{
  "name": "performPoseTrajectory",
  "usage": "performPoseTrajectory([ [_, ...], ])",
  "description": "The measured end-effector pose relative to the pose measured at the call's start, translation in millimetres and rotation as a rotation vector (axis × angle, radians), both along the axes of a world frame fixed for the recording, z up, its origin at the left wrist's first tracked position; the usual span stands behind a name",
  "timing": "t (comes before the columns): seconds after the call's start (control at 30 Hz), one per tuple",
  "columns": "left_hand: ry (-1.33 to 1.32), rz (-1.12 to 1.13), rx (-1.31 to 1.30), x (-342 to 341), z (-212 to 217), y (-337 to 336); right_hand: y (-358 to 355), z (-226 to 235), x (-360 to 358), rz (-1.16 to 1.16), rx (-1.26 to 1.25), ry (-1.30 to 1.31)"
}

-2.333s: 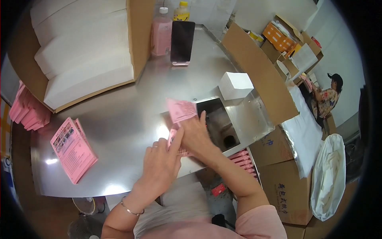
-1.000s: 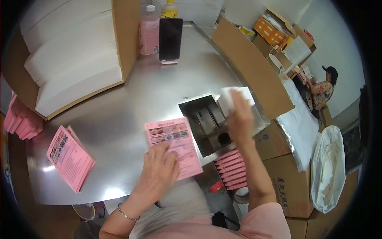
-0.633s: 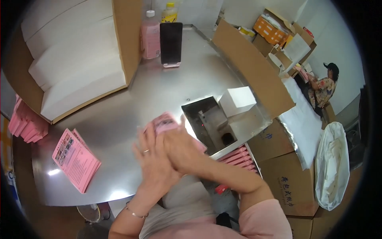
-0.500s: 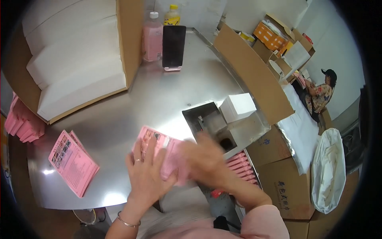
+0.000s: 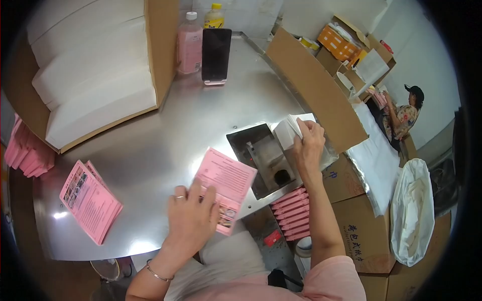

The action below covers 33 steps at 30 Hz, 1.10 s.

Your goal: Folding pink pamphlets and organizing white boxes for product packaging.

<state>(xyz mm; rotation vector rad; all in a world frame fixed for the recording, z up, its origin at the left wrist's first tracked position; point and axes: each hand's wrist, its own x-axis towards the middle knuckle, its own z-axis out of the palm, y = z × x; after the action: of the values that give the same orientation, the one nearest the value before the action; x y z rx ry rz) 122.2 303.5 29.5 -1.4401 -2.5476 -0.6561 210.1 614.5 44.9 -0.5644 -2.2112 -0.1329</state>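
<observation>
A shiny steel bench (image 5: pixel 150 145) fills the middle; cardboard boxes (image 5: pixel 366 231) crowd the right; pale wall (image 5: pixel 432 55) far right

A packing workshop: I work at a bare stainless-steel table (image 5: pixel 165 135) ringed by open brown cardboard cartons (image 5: pixel 321 95), one stacked with white padded sheets (image 5: pixel 90 95). Piles of pink printed leaflets (image 5: pixel 89 199) lie ready, while another person (image 5: pixel 401 115) sorts goods among boxes nearby.

Head-worn fisheye camera looking steeply down

It is facing a steel table (image 5: pixel 165 135) from close above; forearms are entering from the near edge, and straight edges are bending toward the dark rim.
</observation>
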Motion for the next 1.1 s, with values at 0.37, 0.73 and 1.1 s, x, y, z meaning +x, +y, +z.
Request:
performPoseTrajectory([
  [0.37,-0.104,-0.118,0.138,4,9,1,-145,-37,-18,0.621,-0.095,-0.441],
  [0.73,0.111,0.256,0.32,-45,3,-112,-60,-19,-6,0.184,-0.239,-0.916],
  [1.1,-0.052,0.367,0.152,-68,29,-139,2,-12,-8,-0.078,-0.041,-0.12],
])
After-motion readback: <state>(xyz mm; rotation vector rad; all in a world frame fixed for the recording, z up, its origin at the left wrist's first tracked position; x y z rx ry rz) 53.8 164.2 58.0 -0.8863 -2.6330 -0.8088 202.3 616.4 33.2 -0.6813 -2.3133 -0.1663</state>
